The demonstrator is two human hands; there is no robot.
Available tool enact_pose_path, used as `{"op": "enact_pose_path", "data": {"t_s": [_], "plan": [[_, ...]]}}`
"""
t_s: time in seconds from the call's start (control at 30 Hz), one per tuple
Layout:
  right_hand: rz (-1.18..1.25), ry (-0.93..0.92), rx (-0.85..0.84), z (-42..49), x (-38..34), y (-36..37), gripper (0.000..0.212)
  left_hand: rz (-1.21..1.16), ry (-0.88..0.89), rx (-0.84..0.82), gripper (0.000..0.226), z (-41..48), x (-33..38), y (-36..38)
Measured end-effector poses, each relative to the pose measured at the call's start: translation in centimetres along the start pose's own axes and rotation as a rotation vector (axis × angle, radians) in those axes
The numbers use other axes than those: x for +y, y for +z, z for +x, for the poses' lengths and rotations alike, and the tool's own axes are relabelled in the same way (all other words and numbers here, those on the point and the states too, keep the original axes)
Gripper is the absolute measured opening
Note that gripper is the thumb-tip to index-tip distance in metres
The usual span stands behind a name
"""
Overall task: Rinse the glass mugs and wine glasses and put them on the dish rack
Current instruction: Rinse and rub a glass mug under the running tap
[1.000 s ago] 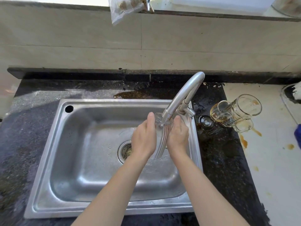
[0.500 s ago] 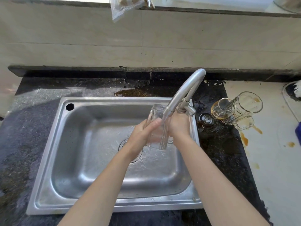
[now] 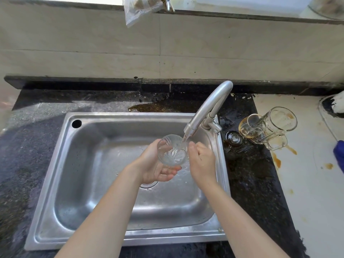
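One glass now mouth-up, left hand

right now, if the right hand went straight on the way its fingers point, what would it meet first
Most likely the glass held by the left hand: the right hand points up-left at its rim, under the faucet. Whether they touch is unclear.

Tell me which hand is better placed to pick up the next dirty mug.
Right, probably. The left hand is cradling the glass under the tap, while the right hand beside it seems free and is nearer the stained mugs on the counter.
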State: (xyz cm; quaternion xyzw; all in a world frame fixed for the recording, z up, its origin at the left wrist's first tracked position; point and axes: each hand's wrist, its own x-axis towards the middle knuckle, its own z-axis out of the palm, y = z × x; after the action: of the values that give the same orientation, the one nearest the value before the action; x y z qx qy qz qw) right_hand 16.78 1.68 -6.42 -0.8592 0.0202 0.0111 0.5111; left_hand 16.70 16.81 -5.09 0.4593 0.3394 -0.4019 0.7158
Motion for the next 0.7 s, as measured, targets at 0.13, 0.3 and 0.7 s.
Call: {"op": "enact_pose_path", "data": {"t_s": [0.13,0.3,0.7], "plan": [[0.182,0.281,-0.08,1.2,-0.4,-0.6,0.05,0.179,0.129,0.134,0.068,1.1,-0.6,-0.4],[0.3,0.453,-0.062,1.2,-0.8,-0.1,0.043,0.026,0.288,0.168,0.066,1.8,-1.0,0.7],[0.42,0.635,-0.025,0.7,0.9,1.0,0.042,-0.078,0.397,0.165,0.05,2.2,-4.0,-0.4]]}}
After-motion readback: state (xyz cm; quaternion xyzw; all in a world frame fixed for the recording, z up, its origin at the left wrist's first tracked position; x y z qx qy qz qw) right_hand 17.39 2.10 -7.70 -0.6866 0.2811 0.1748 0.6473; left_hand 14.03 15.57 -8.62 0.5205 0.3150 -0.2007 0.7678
